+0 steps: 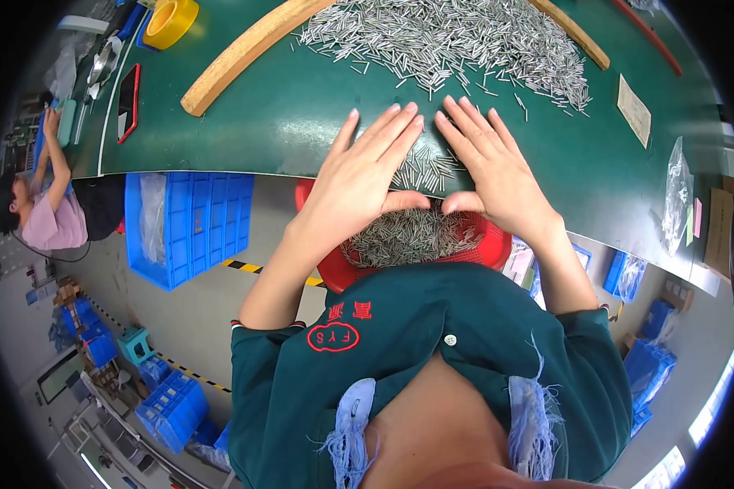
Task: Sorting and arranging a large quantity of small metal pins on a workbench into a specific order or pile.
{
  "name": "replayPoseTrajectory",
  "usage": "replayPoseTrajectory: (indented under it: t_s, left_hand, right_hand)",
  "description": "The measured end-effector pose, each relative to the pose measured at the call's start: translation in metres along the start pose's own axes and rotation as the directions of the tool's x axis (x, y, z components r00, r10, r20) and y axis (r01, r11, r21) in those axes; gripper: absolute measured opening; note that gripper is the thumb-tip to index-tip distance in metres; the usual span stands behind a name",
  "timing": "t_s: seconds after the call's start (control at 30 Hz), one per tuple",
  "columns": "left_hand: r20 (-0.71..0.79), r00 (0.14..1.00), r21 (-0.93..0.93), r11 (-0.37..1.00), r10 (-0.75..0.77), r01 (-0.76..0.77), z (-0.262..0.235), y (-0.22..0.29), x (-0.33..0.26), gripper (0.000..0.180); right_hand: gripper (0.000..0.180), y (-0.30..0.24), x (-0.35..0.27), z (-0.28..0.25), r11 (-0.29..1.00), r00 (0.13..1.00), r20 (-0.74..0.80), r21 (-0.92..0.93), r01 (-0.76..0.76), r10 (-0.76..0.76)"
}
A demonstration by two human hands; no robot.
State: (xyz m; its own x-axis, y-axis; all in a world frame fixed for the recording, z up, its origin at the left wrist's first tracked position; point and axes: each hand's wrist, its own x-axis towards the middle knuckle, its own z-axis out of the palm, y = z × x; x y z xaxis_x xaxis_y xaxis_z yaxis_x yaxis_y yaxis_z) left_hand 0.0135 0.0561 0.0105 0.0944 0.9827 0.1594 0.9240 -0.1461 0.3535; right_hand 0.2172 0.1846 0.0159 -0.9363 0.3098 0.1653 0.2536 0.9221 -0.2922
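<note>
My left hand [357,167] and my right hand [497,167] lie flat on the green table near its front edge, fingers stretched out and pointing away from me. Between them is a small batch of thin metal pins [426,169] at the edge. Just below that edge, against my body, a red plastic basket [334,270] holds a heap of the same kind of pins [416,236]. Beyond my fingertips spreads a large pile of silvery pins [457,37]. Neither hand grips anything; whether the palms touch pins is hidden.
Wooden strips [249,55] [572,33] flank the pile. To the left are yellow tape [171,22] and a red-edged phone [128,103]; to the right, a paper slip [634,112] and a clear plastic bag [675,196]. Blue crates [208,218] stand below left. Another person [53,208] sits far left.
</note>
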Motion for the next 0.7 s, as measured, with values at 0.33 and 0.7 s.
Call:
replayPoseTrajectory:
  t_s: [0.33,0.7]
  left_hand:
    - [0.011,0.988,-0.329,0.934,0.151,-0.139,-0.005,0.015,-0.034,0.078]
    - [-0.292,0.955,0.092,0.996,0.043,-0.016,0.009,-0.01,0.035,0.038]
  right_hand:
    - [0.105,-0.017,-0.023,-0.007,0.983,0.982,0.153,0.165,0.085,-0.111]
    - [0.036,0.006,-0.013,-0.014,0.931,0.975,-0.208,0.365,0.007,0.074]
